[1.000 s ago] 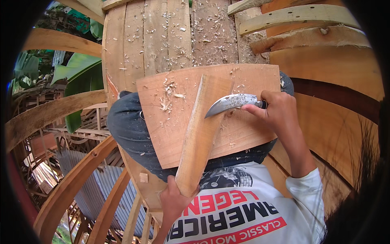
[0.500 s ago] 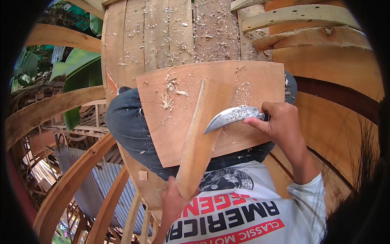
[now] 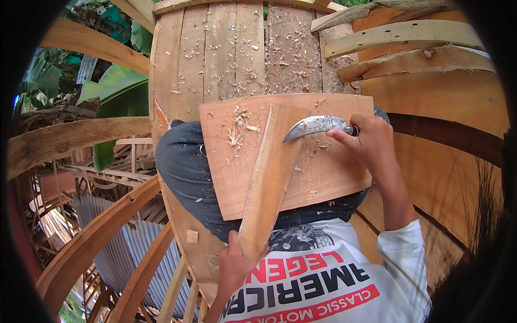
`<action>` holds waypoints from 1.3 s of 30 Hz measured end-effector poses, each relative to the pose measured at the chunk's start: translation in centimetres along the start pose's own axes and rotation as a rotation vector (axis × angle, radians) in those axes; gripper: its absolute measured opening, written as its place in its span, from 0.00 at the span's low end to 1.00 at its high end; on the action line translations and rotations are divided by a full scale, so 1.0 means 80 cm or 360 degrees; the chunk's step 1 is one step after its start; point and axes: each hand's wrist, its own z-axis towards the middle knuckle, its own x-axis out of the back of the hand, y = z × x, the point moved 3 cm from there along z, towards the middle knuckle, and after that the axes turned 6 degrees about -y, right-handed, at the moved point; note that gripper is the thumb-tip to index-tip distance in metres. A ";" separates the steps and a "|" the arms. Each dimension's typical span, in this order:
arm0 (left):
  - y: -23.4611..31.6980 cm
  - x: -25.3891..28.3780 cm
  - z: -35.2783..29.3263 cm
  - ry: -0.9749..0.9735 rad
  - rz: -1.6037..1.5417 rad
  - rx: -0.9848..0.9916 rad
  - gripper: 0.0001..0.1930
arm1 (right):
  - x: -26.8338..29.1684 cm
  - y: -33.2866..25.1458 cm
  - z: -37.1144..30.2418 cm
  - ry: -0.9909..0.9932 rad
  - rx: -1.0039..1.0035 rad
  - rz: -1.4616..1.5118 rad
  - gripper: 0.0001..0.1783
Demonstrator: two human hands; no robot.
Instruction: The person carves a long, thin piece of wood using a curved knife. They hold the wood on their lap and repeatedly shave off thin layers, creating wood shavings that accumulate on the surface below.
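Observation:
My left hand (image 3: pixel 235 264) is closed round the near end of a long wooden piece (image 3: pixel 272 183), which slants up and away across a broad board (image 3: pixel 339 161) lying over my lap. In my right hand (image 3: pixel 370 139) is a curved knife (image 3: pixel 318 126) with a dark handle, mostly covered by my fingers. Its spotted steel blade points left, and the tip lies over the wooden piece near its far end. Whether the edge touches the wood I cannot tell. Curled shavings (image 3: pixel 238 125) lie on the board, left of the wooden piece.
Planks (image 3: pixel 215 59) strewn with shavings stretch out ahead. Curved wooden ribs (image 3: pixel 97 234) rise on the left, with corrugated sheets (image 3: pixel 153 253) and a large green leaf (image 3: pixel 116 89) beyond. A planked side wall (image 3: pixel 431 161) stands on the right. A small wood block (image 3: pixel 192 236) lies by my left leg.
My right hand and the knife have moved away from me, toward the wooden piece's far end. The view has shifted slightly. Both hands keep their holds.

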 end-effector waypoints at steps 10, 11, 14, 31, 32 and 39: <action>-0.015 -0.006 -0.013 -0.0070 0.0027 0.0107 0.30 | 0.076 0.049 -0.011 0.0103 -0.0386 0.0279 0.38; -0.014 -0.005 -0.007 -0.0026 0.0022 0.0028 0.31 | 0.069 0.015 -0.021 0.0017 -0.0252 0.0200 0.38; -0.009 -0.004 -0.009 -0.0065 -0.0020 0.0057 0.30 | 0.030 -0.030 -0.045 -0.0118 0.0151 0.0003 0.39; -0.015 -0.002 -0.001 -0.0136 -0.0017 -0.0004 0.33 | 0.058 0.045 -0.007 0.0081 -0.0405 0.0400 0.34; -0.015 -0.001 -0.001 -0.0181 -0.0104 -0.0039 0.32 | 0.047 0.026 -0.011 0.0010 -0.0361 0.0331 0.34; 0.004 0.036 0.002 -0.0501 -0.0451 -0.0140 0.30 | 0.003 0.004 -0.025 -0.0117 -0.0246 0.0758 0.30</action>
